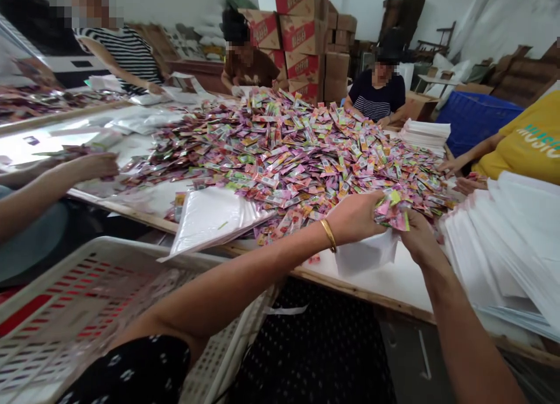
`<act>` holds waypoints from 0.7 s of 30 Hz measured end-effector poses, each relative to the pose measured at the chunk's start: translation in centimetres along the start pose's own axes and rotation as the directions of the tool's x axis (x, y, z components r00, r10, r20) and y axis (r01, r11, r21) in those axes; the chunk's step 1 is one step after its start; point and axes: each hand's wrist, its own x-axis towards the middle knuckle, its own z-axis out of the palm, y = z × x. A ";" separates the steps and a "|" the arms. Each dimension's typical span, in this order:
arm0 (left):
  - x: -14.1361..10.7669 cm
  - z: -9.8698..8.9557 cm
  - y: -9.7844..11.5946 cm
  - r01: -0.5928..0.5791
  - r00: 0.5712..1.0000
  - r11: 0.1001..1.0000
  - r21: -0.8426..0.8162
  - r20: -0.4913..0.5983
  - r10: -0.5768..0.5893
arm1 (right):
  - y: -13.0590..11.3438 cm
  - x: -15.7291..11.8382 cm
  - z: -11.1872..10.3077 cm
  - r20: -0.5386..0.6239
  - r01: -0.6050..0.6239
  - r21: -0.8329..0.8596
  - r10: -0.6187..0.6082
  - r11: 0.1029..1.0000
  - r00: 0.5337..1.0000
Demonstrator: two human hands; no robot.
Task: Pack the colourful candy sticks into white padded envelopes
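Note:
My left hand (356, 217), with a gold bangle at its wrist, grips small colourful packets (392, 210) at the table's near side. Close beside it on the right, my right hand (419, 235) has its fingers closed on the same bunch. Beneath both hands lies a white bag (367, 253). A large heap of pink, purple and green packets (297, 147) spreads across the table behind them. Flat white bags (214, 214) rest at the heap's near left edge. To the right of my hands leans a tall stack of white bags (503, 246).
A white plastic basket (126, 246) stands at lower left, below the table's wooden edge (406, 311). Several people work around the table; one person's hand (98, 166) is at left. Cartons (301, 37) and a blue bin (475, 118) stand behind.

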 end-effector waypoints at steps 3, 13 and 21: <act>0.9 -1.5 0.6 -0.097 0.995 0.979 0.179 0.042 0.091 | 0.8 -0.1 0.1 -0.098 0.028 -0.002 -0.028 1.000 0.995; 3.3 -1.8 0.2 -0.320 0.864 0.824 0.467 0.502 0.051 | 0.5 -2.9 1.5 -0.383 0.045 0.062 -0.018 0.997 0.923; 3.2 -1.6 1.0 -0.250 0.894 0.865 0.434 0.447 0.034 | 0.2 -3.3 2.0 -0.434 0.047 0.076 -0.010 0.996 0.901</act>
